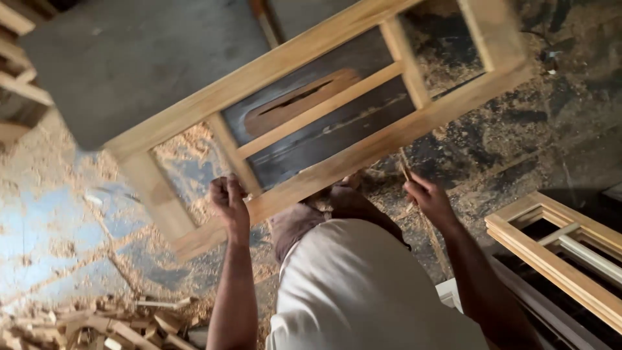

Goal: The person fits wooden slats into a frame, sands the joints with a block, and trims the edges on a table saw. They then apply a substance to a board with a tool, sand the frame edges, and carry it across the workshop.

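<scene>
Two hands gripped a pale wooden window frame (324,123) over the sawdust-strewn floor (65,214). Left hand (230,198) clenched its lower rail. Right hand (429,199) pinched a thin wooden stick (405,170) beside that rail.

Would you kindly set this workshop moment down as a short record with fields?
Setting: workshop floor strewn with sawdust
Main thing: wooden frame with crossbars, held tilted above the floor
Left hand: closed around the frame's lower rail, near an upright crossbar
Right hand: just below the same rail, pinching a thin stick; contact with the frame cannot be told
Nearby: a stack of similar frames at right; wood offcuts at lower left
</scene>
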